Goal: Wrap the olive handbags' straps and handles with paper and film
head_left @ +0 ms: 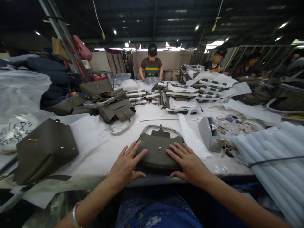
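A dark olive handbag (152, 158) lies in front of me at the table's near edge, a small gold clasp on its face. Its wrapped handle (174, 129) curves away at the far side, beside a tab with gold hardware. My left hand (125, 163) rests on the bag's left end, fingers spread and thumb toward the near edge. On the right end lies my right hand (188, 161), its fingers apart in the same way. Neither hand grips anything.
Olive bags (116, 110) are heaped at left, and another bag (47, 150) stands nearer. Stacked wrapped bags (181, 95) fill the back. To the right are a grey dispenser (209, 134), loose gold hardware (228, 128) and white foam rolls (277, 161). A co-worker (152, 65) stands across the table.
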The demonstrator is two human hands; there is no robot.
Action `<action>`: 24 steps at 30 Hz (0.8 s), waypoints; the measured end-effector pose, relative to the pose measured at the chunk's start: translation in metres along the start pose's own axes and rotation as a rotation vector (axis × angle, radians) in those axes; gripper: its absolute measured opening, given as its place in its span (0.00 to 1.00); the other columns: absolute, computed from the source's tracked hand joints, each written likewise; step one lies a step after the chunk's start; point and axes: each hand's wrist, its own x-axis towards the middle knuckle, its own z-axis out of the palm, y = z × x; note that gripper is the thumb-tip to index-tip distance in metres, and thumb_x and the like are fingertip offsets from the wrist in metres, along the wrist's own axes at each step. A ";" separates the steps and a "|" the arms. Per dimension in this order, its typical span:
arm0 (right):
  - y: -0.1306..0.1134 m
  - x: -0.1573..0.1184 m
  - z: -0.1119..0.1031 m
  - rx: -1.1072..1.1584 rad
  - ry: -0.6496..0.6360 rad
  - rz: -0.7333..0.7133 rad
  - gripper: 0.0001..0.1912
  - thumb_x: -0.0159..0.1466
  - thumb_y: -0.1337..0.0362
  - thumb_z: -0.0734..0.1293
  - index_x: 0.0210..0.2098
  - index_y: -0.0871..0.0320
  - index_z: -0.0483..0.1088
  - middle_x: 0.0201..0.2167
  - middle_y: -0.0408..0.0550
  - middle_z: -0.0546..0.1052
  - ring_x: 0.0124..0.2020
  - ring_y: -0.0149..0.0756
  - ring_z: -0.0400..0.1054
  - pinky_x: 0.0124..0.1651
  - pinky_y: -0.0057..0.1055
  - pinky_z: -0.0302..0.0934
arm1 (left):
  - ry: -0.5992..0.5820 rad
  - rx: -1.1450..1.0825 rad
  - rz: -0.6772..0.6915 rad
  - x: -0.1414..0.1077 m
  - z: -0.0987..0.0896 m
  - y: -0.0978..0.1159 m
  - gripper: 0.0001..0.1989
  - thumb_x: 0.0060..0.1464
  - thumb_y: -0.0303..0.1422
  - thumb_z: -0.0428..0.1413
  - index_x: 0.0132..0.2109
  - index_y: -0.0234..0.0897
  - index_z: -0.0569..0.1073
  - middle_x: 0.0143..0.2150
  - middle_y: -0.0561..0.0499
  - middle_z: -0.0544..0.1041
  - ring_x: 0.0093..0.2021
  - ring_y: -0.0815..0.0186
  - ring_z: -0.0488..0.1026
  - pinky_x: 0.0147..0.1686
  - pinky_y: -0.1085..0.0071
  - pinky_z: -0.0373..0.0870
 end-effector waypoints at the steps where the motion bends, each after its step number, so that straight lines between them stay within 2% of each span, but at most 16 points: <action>1: -0.001 0.003 0.001 -0.017 -0.010 0.009 0.45 0.56 0.48 0.74 0.67 0.55 0.57 0.66 0.58 0.62 0.66 0.58 0.54 0.66 0.58 0.49 | -0.039 0.010 0.074 0.012 0.002 -0.002 0.46 0.46 0.48 0.67 0.68 0.47 0.57 0.72 0.39 0.51 0.71 0.45 0.48 0.65 0.44 0.53; 4: 0.001 0.008 0.009 -0.052 -0.032 0.045 0.44 0.57 0.52 0.74 0.67 0.53 0.56 0.66 0.56 0.62 0.65 0.57 0.56 0.65 0.55 0.53 | -0.167 -0.017 0.213 0.043 0.015 -0.011 0.48 0.46 0.45 0.67 0.69 0.47 0.53 0.71 0.40 0.55 0.70 0.46 0.50 0.64 0.44 0.53; 7: 0.007 0.010 0.017 -0.066 -0.049 0.057 0.40 0.58 0.59 0.74 0.67 0.52 0.58 0.64 0.53 0.66 0.63 0.54 0.59 0.63 0.52 0.56 | -0.212 -0.046 0.249 0.053 0.030 -0.020 0.39 0.52 0.35 0.64 0.68 0.47 0.57 0.68 0.41 0.61 0.67 0.49 0.59 0.63 0.46 0.56; 9: 0.010 0.010 0.017 -0.060 -0.076 0.030 0.39 0.58 0.62 0.74 0.66 0.52 0.60 0.62 0.52 0.68 0.62 0.53 0.61 0.63 0.51 0.56 | -0.214 -0.049 0.258 0.048 0.034 -0.021 0.32 0.57 0.29 0.58 0.67 0.45 0.59 0.66 0.43 0.66 0.64 0.52 0.64 0.63 0.49 0.57; 12: 0.012 0.010 0.012 -0.031 -0.131 -0.055 0.40 0.56 0.64 0.74 0.65 0.52 0.60 0.62 0.52 0.69 0.63 0.55 0.59 0.64 0.53 0.54 | -0.241 -0.034 0.247 0.032 0.027 -0.010 0.29 0.60 0.25 0.53 0.66 0.43 0.60 0.63 0.43 0.69 0.62 0.55 0.67 0.60 0.55 0.63; 14: 0.011 0.011 0.010 -0.015 -0.147 -0.094 0.42 0.56 0.66 0.73 0.67 0.51 0.58 0.63 0.50 0.66 0.65 0.56 0.57 0.65 0.55 0.52 | -0.271 -0.034 0.200 0.024 0.018 0.001 0.33 0.59 0.27 0.54 0.69 0.45 0.56 0.65 0.43 0.67 0.62 0.53 0.66 0.59 0.54 0.65; 16: 0.013 0.013 0.014 -0.019 -0.135 -0.100 0.45 0.55 0.69 0.72 0.68 0.50 0.54 0.66 0.49 0.63 0.66 0.57 0.54 0.65 0.57 0.52 | -0.261 -0.033 0.142 0.022 0.013 0.009 0.39 0.57 0.29 0.57 0.71 0.50 0.49 0.68 0.44 0.62 0.65 0.48 0.62 0.60 0.48 0.62; 19: 0.018 0.015 0.036 -0.052 -0.075 -0.093 0.48 0.53 0.76 0.68 0.70 0.46 0.50 0.67 0.46 0.60 0.66 0.57 0.55 0.63 0.57 0.54 | -0.197 -0.031 0.162 0.026 0.024 0.009 0.38 0.60 0.27 0.54 0.70 0.56 0.47 0.70 0.47 0.59 0.68 0.47 0.57 0.63 0.44 0.56; 22: 0.021 0.009 0.068 -0.061 0.041 -0.094 0.48 0.54 0.79 0.60 0.70 0.43 0.48 0.67 0.43 0.60 0.66 0.52 0.56 0.63 0.56 0.56 | -0.128 -0.056 0.204 0.026 0.047 -0.002 0.32 0.64 0.27 0.50 0.69 0.56 0.52 0.69 0.49 0.60 0.68 0.51 0.57 0.63 0.49 0.57; 24: 0.022 0.001 0.085 -0.033 0.081 -0.086 0.47 0.55 0.77 0.60 0.70 0.44 0.47 0.68 0.43 0.58 0.67 0.52 0.54 0.64 0.56 0.55 | -0.101 -0.083 0.203 0.021 0.058 -0.005 0.31 0.64 0.28 0.50 0.69 0.56 0.53 0.70 0.49 0.58 0.69 0.51 0.54 0.64 0.50 0.55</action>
